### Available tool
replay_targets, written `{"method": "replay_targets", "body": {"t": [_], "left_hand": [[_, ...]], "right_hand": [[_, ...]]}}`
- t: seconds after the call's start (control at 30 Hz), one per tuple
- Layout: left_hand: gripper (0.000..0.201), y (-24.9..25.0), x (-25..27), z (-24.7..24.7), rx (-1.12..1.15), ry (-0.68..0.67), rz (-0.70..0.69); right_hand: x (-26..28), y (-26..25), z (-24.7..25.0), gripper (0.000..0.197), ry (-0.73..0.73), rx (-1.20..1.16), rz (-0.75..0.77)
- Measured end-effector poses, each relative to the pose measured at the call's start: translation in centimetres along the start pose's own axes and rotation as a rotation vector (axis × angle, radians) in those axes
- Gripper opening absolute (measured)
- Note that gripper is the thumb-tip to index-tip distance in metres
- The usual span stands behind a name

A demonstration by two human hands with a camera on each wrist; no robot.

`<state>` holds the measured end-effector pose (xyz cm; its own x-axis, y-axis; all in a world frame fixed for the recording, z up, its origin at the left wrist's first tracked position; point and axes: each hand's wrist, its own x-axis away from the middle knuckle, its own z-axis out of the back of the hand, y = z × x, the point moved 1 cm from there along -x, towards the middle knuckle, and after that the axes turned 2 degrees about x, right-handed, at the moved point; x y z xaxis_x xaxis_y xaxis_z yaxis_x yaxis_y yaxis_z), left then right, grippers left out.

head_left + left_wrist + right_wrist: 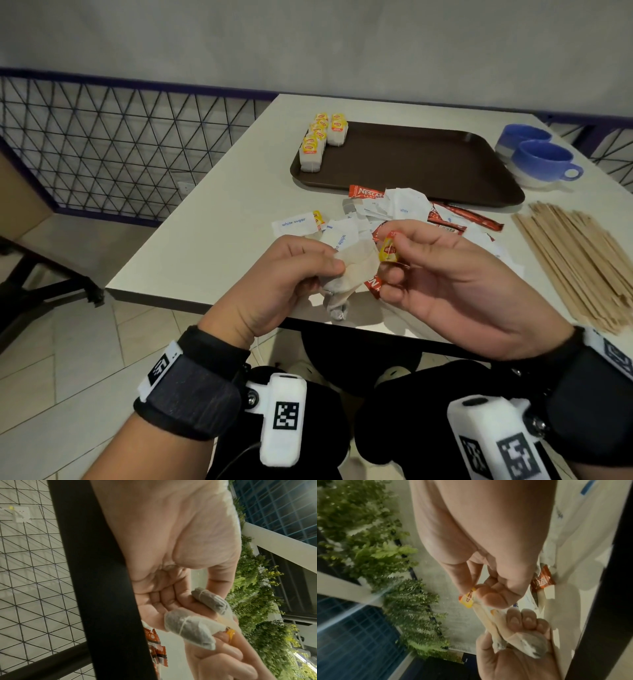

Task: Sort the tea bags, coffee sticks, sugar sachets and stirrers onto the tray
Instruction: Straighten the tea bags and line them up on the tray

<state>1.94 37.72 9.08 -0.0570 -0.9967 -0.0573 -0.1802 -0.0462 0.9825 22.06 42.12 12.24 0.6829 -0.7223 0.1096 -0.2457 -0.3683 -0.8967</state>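
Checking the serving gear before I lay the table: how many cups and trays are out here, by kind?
Blue cups: 2
Brown tray: 1
Total: 3

The left hand covered much of the crumpled white paper tea bags in its grip, so how many it held could not be told. The heap of white sugar sachets and red coffee sticks overlapped, hiding most of the printing. The pale wooden stirrers ran off the head view's right edge. The rear blue ceramic cup was half hidden behind the nearer one. The right wrist view was blurred, and the yellow paper tag there was unreadable.
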Motion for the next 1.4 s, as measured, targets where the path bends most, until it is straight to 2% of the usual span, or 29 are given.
{"method": "replay_targets", "body": {"t": [0.13, 0.27, 0.37, 0.47, 0.53, 0.67, 0.9, 1.03, 1.2, 1.3, 1.4], "left_hand": [[0.044, -0.3, -0.1, 0.0, -0.004, -0.009, 0.006], [0.055, -0.3, 0.0, -0.1, -0.063, -0.011, 0.011], [0.056, -0.5, 0.0, -0.2, -0.090, -0.027, 0.013], [0.052, -0.5, 0.1, -0.2, -0.106, -0.037, 0.000], [0.046, -0.4, 0.1, -0.2, -0.097, -0.033, -0.008], [0.049, -0.4, 0.1, 0.0, -0.071, -0.017, -0.017], [0.021, -0.6, -0.1, 0.3, -0.007, -0.014, -0.032], [0.020, -0.7, -0.2, 0.2, -0.019, 0.019, -0.053], [0.026, -0.8, -0.5, 0.2, 0.103, 0.148, -0.105], [0.009, -1.1, -0.5, 0.2, -0.005, 0.237, -0.142], [0.015, -1.1, -0.4, -0.2, -0.136, 0.263, -0.155]], "right_hand": [[0.0, -1.0, -0.2, 0.014, -0.065, 0.280, 0.030], [-0.2, -2.5, -0.9, 0.016, -0.107, 0.691, 0.030], [-0.3, -3.2, -1.4, 0.020, -0.185, 0.988, 0.027], [-0.4, -3.3, -1.9, 0.013, -0.202, 1.121, 0.062], [-0.5, -3.1, -1.8, 0.013, -0.175, 1.090, 0.090], [-0.5, -2.2, -1.3, 0.030, -0.056, 0.922, 0.137], [-0.7, -1.0, -0.6, 0.041, 0.179, 0.719, 0.159], [-0.6, -0.9, -0.4, 0.036, 0.216, 0.658, 0.166], [-0.2, -1.7, 0.1, 0.028, 0.224, 0.677, 0.239], [0.5, -2.6, 0.4, 0.028, 0.203, 0.626, 0.250], [1.2, -3.2, 0.9, 0.029, 0.160, 0.592, 0.206]]}}
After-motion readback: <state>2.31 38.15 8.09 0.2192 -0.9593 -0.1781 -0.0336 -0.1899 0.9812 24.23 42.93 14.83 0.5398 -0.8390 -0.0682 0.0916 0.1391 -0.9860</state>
